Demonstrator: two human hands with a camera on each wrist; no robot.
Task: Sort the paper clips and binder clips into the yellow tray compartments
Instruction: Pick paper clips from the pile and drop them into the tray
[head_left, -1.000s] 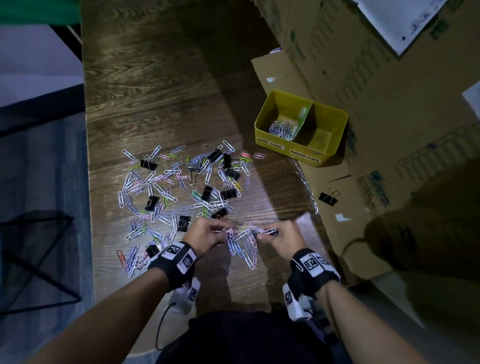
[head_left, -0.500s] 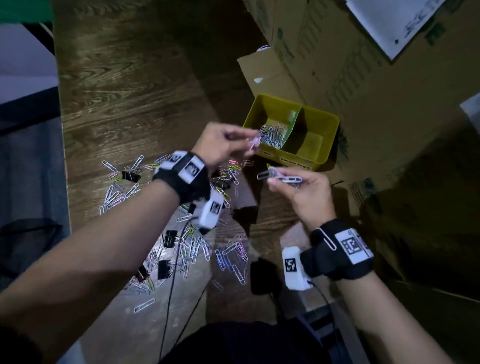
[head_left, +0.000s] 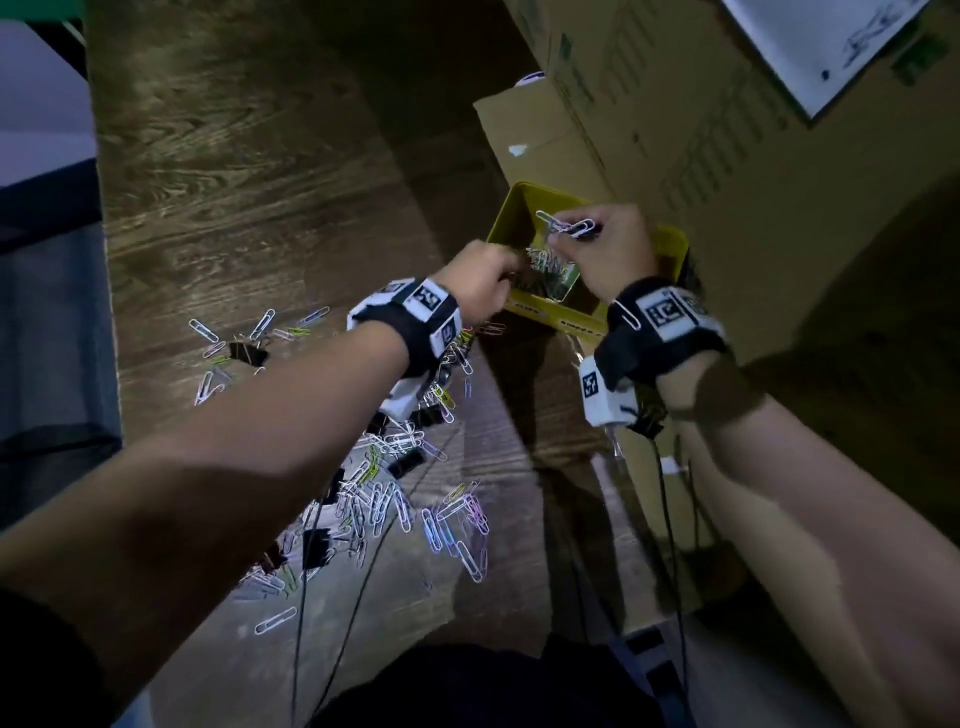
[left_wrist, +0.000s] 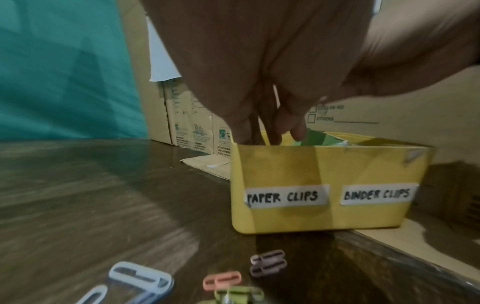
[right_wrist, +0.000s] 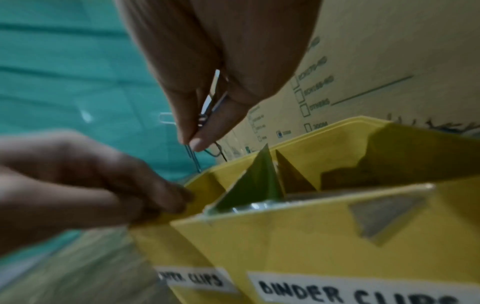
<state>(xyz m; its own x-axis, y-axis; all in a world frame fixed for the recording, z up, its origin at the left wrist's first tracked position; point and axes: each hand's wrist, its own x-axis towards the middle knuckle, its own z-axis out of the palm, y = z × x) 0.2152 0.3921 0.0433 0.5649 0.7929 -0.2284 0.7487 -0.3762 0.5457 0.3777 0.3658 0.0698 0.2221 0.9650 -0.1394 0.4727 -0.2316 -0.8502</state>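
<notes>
Far left on the counter (head_left: 260, 208): loose paper clips (head_left: 395, 509) and black binder clips (head_left: 317, 543), unsorted. Left hand (head_left: 480, 283) at the near-left corner of the yellow tray (left_wrist: 324, 170), fingers dipped over the rim into the "PAPER CLIPS" compartment; grip state cannot be told. Right hand (head_left: 608, 249) pinching a few held clips (head_left: 566, 226) above that compartment. Best lowered close to the heap before release, left of the green divider (right_wrist: 255, 181), the "BINDER CLIPS" side avoided

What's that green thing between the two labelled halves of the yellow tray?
A green divider stands between the tray's compartments, clearest in the right wrist view.
</notes>
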